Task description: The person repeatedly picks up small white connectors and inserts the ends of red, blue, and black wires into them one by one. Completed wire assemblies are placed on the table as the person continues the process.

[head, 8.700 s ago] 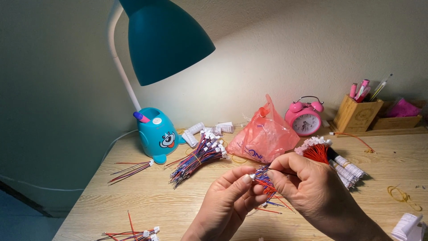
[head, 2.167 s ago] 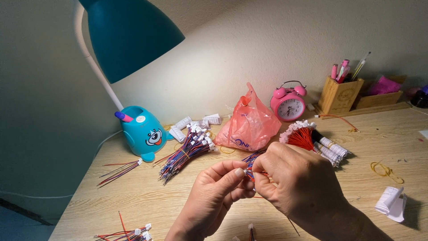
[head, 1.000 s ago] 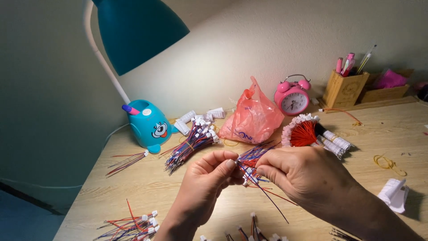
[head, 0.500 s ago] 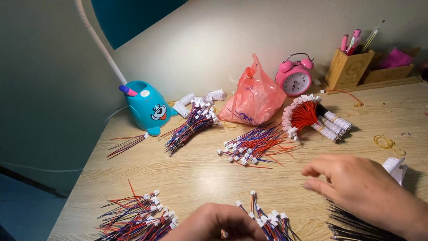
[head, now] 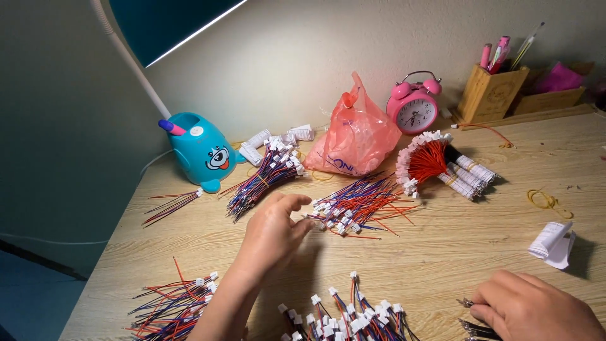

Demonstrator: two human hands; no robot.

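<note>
My left hand [head: 273,232] reaches over the wooden desk [head: 442,246] toward a loose pile of red, blue and black wires with white connectors [head: 355,207]. Its fingertips are at the pile's left end and the fingers are apart, holding nothing. My right hand [head: 536,312] rests low at the front right, fingers curled over the ends of a dark wire bundle [head: 476,327]; whether it grips them is unclear. More connector wires [head: 350,316] lie between my hands, and another heap [head: 173,306] at the front left.
A tied wire bundle [head: 262,180] and a few loose wires [head: 170,203] lie by the blue lamp base [head: 201,151]. Behind are a pink plastic bag [head: 353,136], pink alarm clock [head: 413,104], red fanned bundle [head: 432,161], wooden pen holder [head: 489,91], rubber band [head: 546,199] and folded paper [head: 555,240].
The wire bunch held by both hands now lies on the desk. My view tilted down, my hands parted, and the left hand moved up to the laid-down pile while the right dropped low.
</note>
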